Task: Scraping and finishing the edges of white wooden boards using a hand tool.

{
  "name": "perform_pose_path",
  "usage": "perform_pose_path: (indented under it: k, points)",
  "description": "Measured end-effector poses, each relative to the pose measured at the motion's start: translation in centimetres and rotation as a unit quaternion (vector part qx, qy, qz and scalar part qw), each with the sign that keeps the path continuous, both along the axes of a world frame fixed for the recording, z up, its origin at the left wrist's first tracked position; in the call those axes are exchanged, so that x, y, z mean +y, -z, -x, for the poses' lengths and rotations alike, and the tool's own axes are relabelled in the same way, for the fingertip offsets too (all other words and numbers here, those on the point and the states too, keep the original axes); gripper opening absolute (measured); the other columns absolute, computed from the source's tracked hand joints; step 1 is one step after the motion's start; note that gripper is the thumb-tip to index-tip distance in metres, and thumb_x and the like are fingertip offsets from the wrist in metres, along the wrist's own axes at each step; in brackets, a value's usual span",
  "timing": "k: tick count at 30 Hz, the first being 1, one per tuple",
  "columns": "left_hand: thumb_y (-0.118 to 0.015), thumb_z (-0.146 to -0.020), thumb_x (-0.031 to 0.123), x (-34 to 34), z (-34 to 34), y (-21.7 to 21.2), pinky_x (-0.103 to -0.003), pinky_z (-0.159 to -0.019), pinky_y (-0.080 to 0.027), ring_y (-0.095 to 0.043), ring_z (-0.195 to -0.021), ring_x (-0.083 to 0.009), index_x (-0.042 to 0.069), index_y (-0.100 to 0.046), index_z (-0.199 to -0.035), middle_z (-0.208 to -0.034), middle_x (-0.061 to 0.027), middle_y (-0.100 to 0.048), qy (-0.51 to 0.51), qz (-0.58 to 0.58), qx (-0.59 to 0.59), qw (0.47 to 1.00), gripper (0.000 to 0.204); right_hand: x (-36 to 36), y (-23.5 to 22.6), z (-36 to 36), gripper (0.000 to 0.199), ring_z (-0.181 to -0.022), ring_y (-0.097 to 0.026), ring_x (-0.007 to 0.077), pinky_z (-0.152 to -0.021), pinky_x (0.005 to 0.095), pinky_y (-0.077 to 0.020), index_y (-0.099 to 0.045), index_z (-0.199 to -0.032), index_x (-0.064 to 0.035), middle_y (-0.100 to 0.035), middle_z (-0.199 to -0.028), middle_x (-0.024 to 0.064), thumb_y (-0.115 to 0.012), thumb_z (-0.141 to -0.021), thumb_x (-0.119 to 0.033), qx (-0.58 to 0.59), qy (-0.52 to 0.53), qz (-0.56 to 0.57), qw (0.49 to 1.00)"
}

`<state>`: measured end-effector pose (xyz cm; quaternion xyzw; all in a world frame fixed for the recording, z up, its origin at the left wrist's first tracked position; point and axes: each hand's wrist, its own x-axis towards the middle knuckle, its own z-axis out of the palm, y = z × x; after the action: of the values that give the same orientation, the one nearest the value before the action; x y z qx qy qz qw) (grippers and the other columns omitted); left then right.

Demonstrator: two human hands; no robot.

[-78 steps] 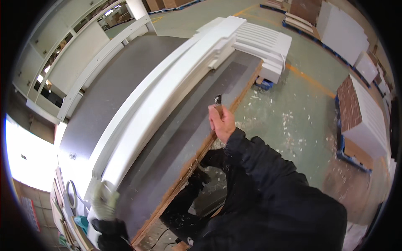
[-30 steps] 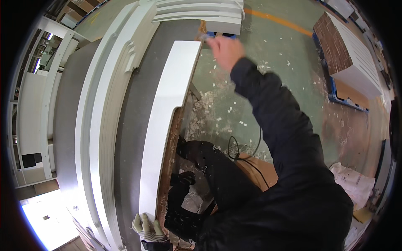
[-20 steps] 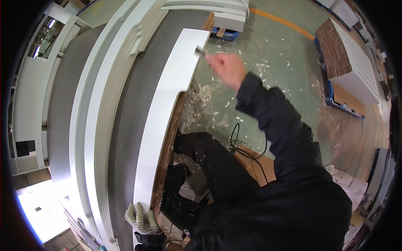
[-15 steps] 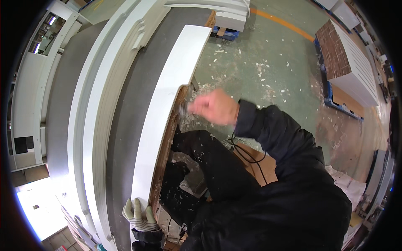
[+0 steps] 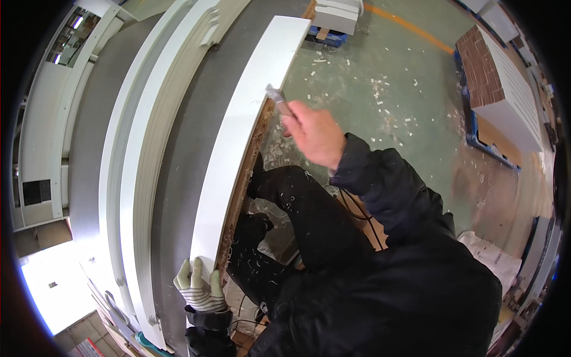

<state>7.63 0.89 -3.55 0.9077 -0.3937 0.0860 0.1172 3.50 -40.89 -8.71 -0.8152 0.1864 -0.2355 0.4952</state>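
Right hand (image 5: 312,134), bare, closed in a fist around a small metal tool (image 5: 277,101); its tip projects toward 11 o'clock and meets the near edge of the white board (image 5: 238,149). My fingers are clamped on the tool's handle, which is mostly hidden inside the fist. Board: a long white strip lying on the grey bench (image 5: 184,154), running from 6 o'clock up to 1 o'clock, its raw brown edge facing me. It lies at 9 o'clock of my right hand, touching the tool tip only.

Left hand (image 5: 199,288), in a striped work glove, sits at 6 o'clock on the near end of the board. Its fingers are spread flat and press down on the white face; whether the thumb wraps the edge I cannot tell. The two hands are well apart, with most of the board's length between them.

White mouldings (image 5: 134,178) lie on the bench beyond the board, toward 9 o'clock. White chips are scattered over the green floor (image 5: 380,89) at 1 o'clock, and a stack of panels (image 5: 496,89) stands at 2 o'clock.
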Motion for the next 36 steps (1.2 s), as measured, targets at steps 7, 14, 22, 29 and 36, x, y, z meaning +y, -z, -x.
perform_pose_path:
  k: [7, 14, 22, 29, 36]
  points:
    - [-0.079, -0.077, 0.018, 0.1, -0.1, 0.3, -0.046, -0.092, -0.044, -0.051, -0.107, -0.0341, 0.012, -0.06, -0.131, -0.125, -0.0144, -0.053, 0.004, 0.022, 0.009, 1.0, 0.057, 0.9, 0.2, -2.5, 0.013, -0.049, -0.059, 0.0368, -0.047, 0.049, -0.0443, -0.055, -0.099, -0.0031, -0.056, -0.056, 0.0153, -0.056, -0.095, -0.016, 0.065, 0.1, 0.224, 0.967]
    - [-0.08, -0.077, 0.02, 0.5, -0.1, 0.8, -0.046, -0.092, -0.044, -0.05, -0.109, -0.0333, 0.014, -0.061, -0.13, -0.125, -0.0131, -0.052, -0.027, 0.043, 0.021, 0.998, 0.057, 3.1, 0.2, -2.9, 0.011, -0.049, -0.058, 0.0374, -0.047, 0.0478, -0.0449, -0.055, -0.095, -0.0037, -0.055, -0.055, 0.0159, -0.058, -0.094, -0.014, 0.036, 0.109, 0.237, 0.965]
    - [-0.081, -0.078, 0.025, 0.1, 0.1, 0.6, -0.045, -0.092, -0.045, -0.05, -0.108, -0.0321, 0.013, -0.062, -0.129, -0.124, -0.0129, -0.053, -0.018, 0.03, 0.013, 0.999, 0.056, 2.6, 1.1, -2.1, 0.011, -0.053, -0.061, 0.037, -0.049, 0.0452, -0.047, -0.058, -0.097, -0.0018, -0.057, -0.059, 0.0177, -0.06, -0.092, -0.011, -0.035, 0.156, 0.223, 0.962]
    - [-0.08, -0.079, 0.024, 0.1, 0.0, 0.6, -0.044, -0.092, -0.045, -0.05, -0.108, -0.0325, 0.012, -0.062, -0.128, -0.123, -0.0139, -0.053, -0.011, 0.048, 0.011, 0.999, 0.053, 0.6, 0.8, -0.5, 0.018, -0.058, -0.062, 0.0382, -0.053, 0.0491, -0.0473, -0.06, -0.106, -0.0007, -0.061, -0.065, 0.0176, -0.057, -0.094, -0.014, -0.045, 0.232, 0.122, 0.964]
    - [-0.084, -0.072, 0.025, -0.1, -0.2, 0.6, -0.046, -0.091, -0.045, -0.051, -0.107, -0.0331, 0.012, -0.063, -0.125, -0.123, -0.0138, -0.054, -0.019, 0.042, 0.017, 0.999, 0.059, 2.9, 1.1, -0.6, 0.029, -0.061, -0.059, 0.0273, -0.053, 0.0393, -0.0481, -0.063, -0.121, -0.0042, -0.058, -0.077, 0.0124, -0.06, -0.093, -0.01, 0.0, 0.068, 0.277, 0.958]
